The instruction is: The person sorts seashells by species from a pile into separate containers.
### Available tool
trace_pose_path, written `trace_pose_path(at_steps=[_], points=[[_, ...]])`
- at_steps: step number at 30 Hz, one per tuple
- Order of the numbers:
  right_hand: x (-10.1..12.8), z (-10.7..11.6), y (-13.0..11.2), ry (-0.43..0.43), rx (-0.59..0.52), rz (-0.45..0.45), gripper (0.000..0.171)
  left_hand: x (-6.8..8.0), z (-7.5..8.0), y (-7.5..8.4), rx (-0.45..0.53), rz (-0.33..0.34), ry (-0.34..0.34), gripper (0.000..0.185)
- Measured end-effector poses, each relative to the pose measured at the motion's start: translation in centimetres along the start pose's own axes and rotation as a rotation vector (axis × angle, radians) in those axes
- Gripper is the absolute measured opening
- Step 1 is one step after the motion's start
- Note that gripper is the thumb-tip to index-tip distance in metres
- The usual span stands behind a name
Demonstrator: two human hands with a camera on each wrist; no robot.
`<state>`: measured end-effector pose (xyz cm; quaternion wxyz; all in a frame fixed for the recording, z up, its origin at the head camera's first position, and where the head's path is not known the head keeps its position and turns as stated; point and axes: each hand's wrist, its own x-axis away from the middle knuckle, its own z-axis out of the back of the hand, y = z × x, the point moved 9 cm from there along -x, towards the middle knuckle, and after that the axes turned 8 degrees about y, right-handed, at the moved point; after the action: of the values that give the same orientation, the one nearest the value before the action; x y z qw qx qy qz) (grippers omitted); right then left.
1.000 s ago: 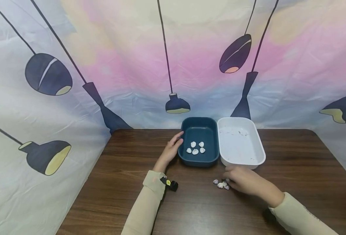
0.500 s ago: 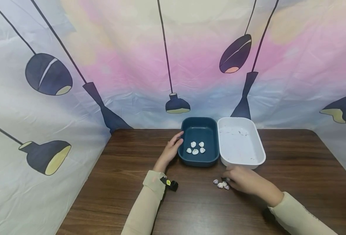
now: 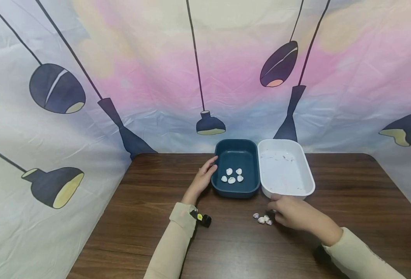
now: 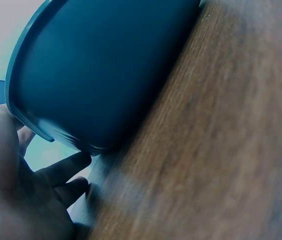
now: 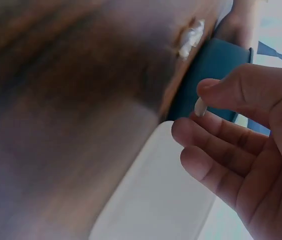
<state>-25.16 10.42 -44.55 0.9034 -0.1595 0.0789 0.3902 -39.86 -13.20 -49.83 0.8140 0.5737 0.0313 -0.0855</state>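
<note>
My left hand [image 3: 202, 179] touches the left side of a dark teal tray [image 3: 253, 155] with relaxed fingers; in the left wrist view its fingertips meet the tray's outer wall. Several white seashells [image 3: 231, 180] lie inside that tray. In front of the white tray [image 3: 285, 172], my right hand [image 3: 294, 213] is just above the table. Between its thumb and index finger it pinches a small pale seashell [image 5: 200, 107], clear only in the right wrist view. Several whitish and purplish seashells [image 3: 261, 220] lie loose on the table just left of that hand.
Both trays stand side by side at the back of the brown wooden table [image 3: 226, 248], near a fabric backdrop [image 3: 149, 77] printed with lamps. A few dark flecks mark the white tray's floor. A black strap [image 3: 202, 218] sits on the left wrist.
My right hand has shifted very slightly up and to the right, just off the loose seashells. The left hand and both trays stay where they were.
</note>
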Motion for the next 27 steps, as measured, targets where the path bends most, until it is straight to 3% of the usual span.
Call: trace_pose_path(at_steps=[10,23,27], points=[[-0.6,1.4,-0.5,-0.044,-0.055,-0.005,0.02,0.1,0.1,0.1,-0.004,-0.002,0.009,0.046],[-1.5,4.7,-0.6,0.035,-0.036,0.071,0.022,0.1,0.1,0.2,-0.005,-0.002,0.004,0.046],[-1.9,5.3,-0.1,0.036,-0.027,0.082,0.021,0.5,0.2,1.1,-0.006,0.007,-0.005,0.046]])
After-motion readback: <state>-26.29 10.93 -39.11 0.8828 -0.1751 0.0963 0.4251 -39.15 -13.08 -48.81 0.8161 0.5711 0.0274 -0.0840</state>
